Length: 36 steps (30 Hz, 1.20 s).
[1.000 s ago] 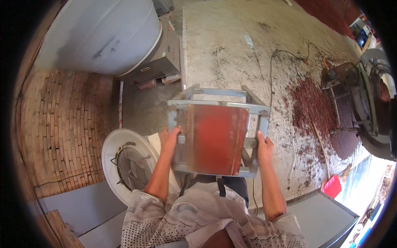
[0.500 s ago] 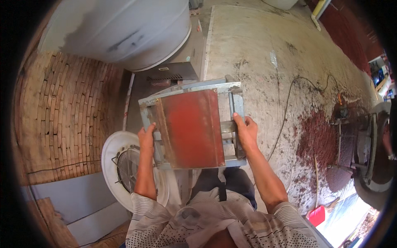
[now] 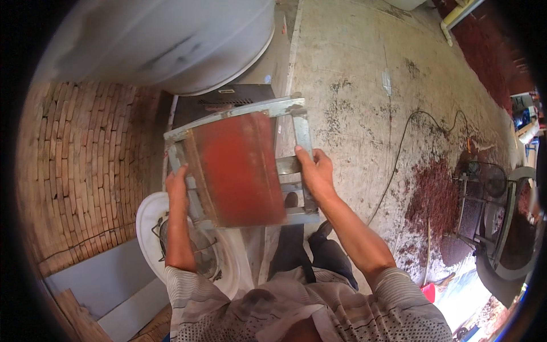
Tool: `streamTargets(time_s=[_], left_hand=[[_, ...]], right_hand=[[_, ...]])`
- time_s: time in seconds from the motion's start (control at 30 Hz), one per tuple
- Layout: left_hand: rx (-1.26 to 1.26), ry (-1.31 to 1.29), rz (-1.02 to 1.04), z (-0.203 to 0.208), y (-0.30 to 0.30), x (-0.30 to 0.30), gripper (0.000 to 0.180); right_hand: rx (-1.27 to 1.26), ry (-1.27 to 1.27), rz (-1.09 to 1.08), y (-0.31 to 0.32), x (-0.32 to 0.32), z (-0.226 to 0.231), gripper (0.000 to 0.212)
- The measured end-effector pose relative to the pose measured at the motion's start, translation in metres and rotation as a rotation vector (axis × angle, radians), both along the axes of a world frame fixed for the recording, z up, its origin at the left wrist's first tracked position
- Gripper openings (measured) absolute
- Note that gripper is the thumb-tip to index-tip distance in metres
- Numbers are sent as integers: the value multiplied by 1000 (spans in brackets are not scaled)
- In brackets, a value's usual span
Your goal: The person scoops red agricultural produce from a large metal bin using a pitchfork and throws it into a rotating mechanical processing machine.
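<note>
- Head view: red panel [image 3: 236, 170], long axis eleven to five o'clock, on frame [image 3: 289, 166].
- Left hand [image 3: 177, 181] clasps frame's nine o'clock side, right hand [image 3: 317, 174] its three; neither nearer.

- Red-panelled frame [image 3: 242, 171], centre: surface blurred.
- Whitish tank [image 3: 165, 40], upper left: cut off by top edge.
- White round basin [image 3: 147, 228], lower left: partly hidden behind left forearm [image 3: 180, 233].
- Small items [image 3: 525, 121], far right: too small to tell.

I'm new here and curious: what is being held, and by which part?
A grey metal frame with a red panel, held by its left bar and right bar.
</note>
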<state>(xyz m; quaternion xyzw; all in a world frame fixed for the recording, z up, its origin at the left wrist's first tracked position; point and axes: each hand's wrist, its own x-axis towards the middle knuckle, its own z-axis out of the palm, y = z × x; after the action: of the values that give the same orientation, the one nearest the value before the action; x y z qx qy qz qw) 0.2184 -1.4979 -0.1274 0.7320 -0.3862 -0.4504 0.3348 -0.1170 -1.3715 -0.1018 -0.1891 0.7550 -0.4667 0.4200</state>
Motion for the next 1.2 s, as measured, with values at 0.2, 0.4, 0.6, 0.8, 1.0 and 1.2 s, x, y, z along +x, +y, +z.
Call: streamTargets(time_s=[0.2, 0.4, 0.6, 0.8, 1.0, 1.2], left_hand=[[6, -59, -25, 30, -33, 22, 43], [54, -293, -183, 41, -61, 11, 52], [-25, -309, -249, 2, -90, 45, 41], [-79, -412, -273, -26, -108, 47, 37], [-25, -464, -228, -99, -129, 79, 37], [2, -502, -237, -140, -167, 91, 43]], right_hand=[[7, -88, 59, -26, 34, -24, 48], [109, -224, 163, -28, 47, -46, 62], [201, -277, 140, -39, 68, -75, 64], [295, -283, 208, -58, 83, -127, 68], [331, -212, 313, -85, 94, -170, 76], [235, -258, 349, -109, 97, -225, 78]])
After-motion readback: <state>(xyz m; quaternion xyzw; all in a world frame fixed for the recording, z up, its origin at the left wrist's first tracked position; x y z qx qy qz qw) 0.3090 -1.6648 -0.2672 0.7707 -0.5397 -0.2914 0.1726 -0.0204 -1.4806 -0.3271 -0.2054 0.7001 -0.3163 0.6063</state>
